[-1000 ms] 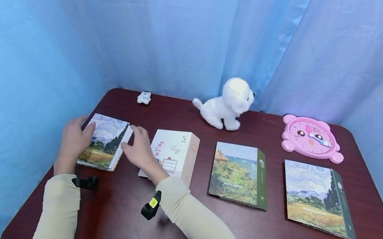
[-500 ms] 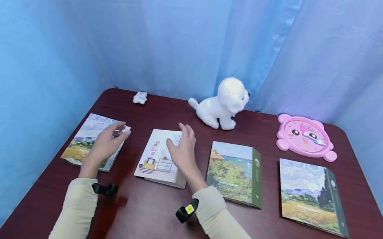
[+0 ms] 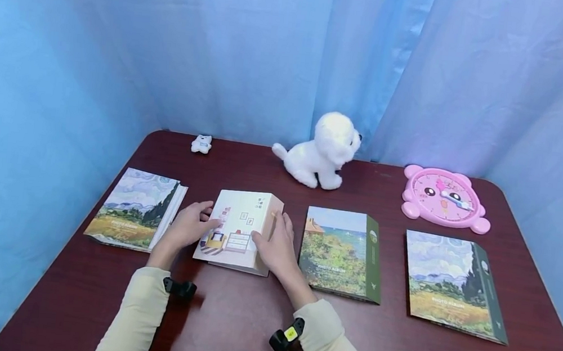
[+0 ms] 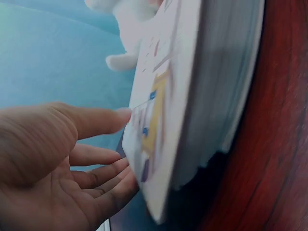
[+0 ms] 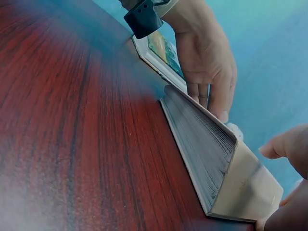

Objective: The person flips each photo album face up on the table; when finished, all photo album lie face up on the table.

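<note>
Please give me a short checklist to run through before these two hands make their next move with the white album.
1. White album lies cover up on the table: ok.
2. Left hand placed at the album's left edge: ok.
3. Right hand placed at its spine side: ok.
4. Firm grip by both hands: cannot tell; the views do not show how firmly the fingers press.
5. Album apart from the landscape album on its left and the green-spined album on its right: ok.
6. Plush dog apart from the album: ok, it sits farther back.
</note>
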The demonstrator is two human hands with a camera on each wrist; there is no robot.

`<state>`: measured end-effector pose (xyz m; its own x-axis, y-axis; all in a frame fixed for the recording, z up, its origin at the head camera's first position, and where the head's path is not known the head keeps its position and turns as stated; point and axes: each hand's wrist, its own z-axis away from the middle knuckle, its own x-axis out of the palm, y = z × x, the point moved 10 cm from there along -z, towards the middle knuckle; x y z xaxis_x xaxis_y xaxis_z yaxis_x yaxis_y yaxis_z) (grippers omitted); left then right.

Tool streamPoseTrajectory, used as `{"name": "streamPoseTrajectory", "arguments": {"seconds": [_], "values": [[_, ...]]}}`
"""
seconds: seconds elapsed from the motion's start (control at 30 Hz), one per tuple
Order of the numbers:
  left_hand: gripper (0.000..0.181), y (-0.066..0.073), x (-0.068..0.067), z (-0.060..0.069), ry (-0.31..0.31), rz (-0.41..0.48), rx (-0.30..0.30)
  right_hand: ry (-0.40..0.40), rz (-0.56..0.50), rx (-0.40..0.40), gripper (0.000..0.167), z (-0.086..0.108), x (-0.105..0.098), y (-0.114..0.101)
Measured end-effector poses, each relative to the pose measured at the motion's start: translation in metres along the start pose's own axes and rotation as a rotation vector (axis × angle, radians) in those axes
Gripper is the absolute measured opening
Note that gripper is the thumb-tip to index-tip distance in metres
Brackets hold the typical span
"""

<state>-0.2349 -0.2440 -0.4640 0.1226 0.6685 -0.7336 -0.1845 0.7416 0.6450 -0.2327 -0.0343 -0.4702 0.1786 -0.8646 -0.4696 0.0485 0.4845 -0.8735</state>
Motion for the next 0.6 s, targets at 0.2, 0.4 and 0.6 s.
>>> {"name": "streamPoseTrajectory", "arguments": {"seconds": [0.2, 0.4, 0.6], "values": [[0.057, 0.001, 0.0066, 0.0001, 0.011, -0.013, -0.004, -0.025, 0.006, 0.0, 0.075, 0.001, 0.0021, 0.0], [0.057, 0.0051, 0.0097, -0.0005, 0.007, 0.015, 0.004, -0.037, -0.031, 0.014, 0.073, 0.0022, 0.0025, 0.0], [0.058, 0.0072, 0.0116, -0.002, 0.001, 0.019, -0.002, -0.026, -0.068, 0.044, 0.071, 0.0024, 0.0023, 0.004]]}}
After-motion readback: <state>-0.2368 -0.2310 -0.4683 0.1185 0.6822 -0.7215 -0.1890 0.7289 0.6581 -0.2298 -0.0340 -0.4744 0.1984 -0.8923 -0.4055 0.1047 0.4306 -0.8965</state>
